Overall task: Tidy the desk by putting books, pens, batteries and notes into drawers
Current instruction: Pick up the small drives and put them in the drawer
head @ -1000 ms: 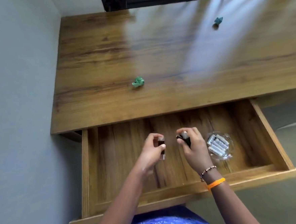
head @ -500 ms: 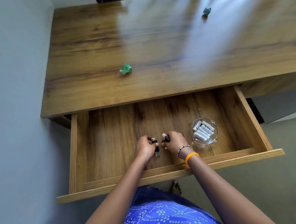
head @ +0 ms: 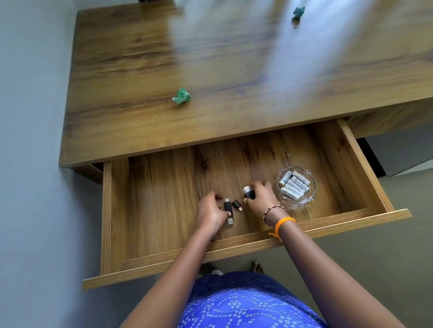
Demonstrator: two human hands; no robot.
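Sunlit wooden desk (head: 228, 60), grey wall (head: 23, 126)

— Any writing you can read?
— Only on the batteries (head: 294, 185) in the glass dish (head: 310, 197). Dark print runs lengthwise down the white cells.
— What does it say?
— Too small and blurred to spell out. One word per cell, it seems, the same on several of them.
— The small black adapter (head: 237, 204) in the drawer?
— A faint pale line of print on it, also unreadable.
— Anything else?
— No other lettering shows.
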